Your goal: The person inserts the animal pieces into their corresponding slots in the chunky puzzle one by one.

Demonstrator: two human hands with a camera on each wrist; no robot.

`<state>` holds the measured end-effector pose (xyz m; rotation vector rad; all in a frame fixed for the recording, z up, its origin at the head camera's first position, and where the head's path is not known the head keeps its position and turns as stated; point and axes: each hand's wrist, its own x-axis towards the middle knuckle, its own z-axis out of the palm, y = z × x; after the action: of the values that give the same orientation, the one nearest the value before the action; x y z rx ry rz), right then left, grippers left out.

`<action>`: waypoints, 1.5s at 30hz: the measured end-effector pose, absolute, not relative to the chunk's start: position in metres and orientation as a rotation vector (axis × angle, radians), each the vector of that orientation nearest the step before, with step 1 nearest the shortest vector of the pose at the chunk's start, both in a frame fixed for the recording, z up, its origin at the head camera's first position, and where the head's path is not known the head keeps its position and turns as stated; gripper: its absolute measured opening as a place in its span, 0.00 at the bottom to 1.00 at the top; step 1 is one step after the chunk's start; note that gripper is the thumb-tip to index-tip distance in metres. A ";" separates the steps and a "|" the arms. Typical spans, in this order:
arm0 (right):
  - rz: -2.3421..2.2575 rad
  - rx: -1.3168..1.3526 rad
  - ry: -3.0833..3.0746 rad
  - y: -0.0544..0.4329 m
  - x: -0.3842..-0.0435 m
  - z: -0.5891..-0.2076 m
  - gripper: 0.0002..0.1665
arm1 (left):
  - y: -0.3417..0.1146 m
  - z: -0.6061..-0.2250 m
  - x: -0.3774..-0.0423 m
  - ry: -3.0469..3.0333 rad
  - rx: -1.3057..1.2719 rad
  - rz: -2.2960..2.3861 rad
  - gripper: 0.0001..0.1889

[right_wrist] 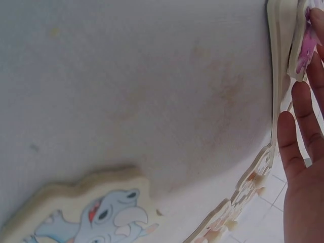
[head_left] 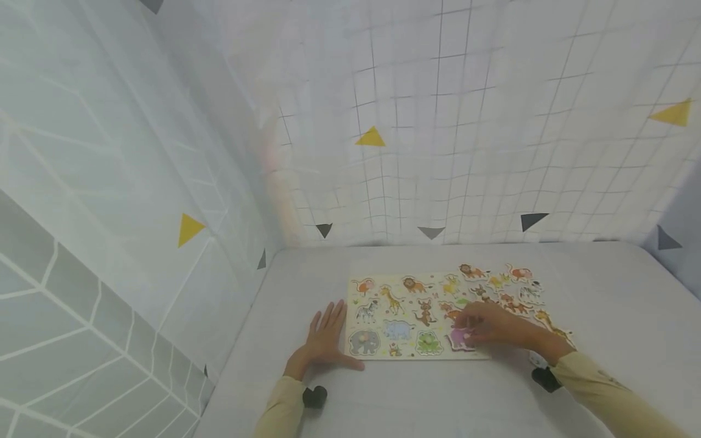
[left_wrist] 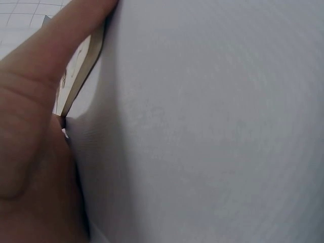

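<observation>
1. Here's your right hand (head_left: 484,322), thumb and fingers pinching the purple piece (head_left: 458,339) over the board's (head_left: 383,355) near right corner; whether it sits flush, I can't tell.
2. Careful: a twist of those fingers could leave it crooked, and pressing then might catch an edge.
3. Your left hand (head_left: 327,337) lies spread wide, fingers straight, along the board's left edge; brace too lightly and a push could slide the board.
4. Watch your right forearm (head_left: 547,345), close to the giraffe piece (head_left: 550,324) and rhino piece (right_wrist: 109,217): a low sweep back might scatter both.
</observation>
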<state>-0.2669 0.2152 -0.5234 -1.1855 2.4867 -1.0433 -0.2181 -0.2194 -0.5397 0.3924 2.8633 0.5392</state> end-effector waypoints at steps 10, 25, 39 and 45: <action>-1.093 -1.306 2.479 0.209 -0.264 -0.525 0.05 | -0.218 -0.537 -0.217 2.861 0.393 0.557 0.76; -0.970 -1.312 2.601 0.208 -0.262 -0.528 0.04 | -0.221 -0.537 -0.216 2.850 0.422 0.618 0.77; -0.967 -1.224 2.672 0.219 -0.256 -0.527 0.04 | -0.218 -0.538 -0.217 2.848 0.377 0.535 0.77; -0.978 -1.269 2.695 0.232 -0.257 -0.529 0.06 | -0.217 -0.535 -0.216 2.856 0.378 0.552 0.76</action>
<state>-0.2566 0.2325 -0.5286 -1.2688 2.6946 -0.9783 -0.2161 -0.2175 -0.5354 0.3783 2.8556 0.5519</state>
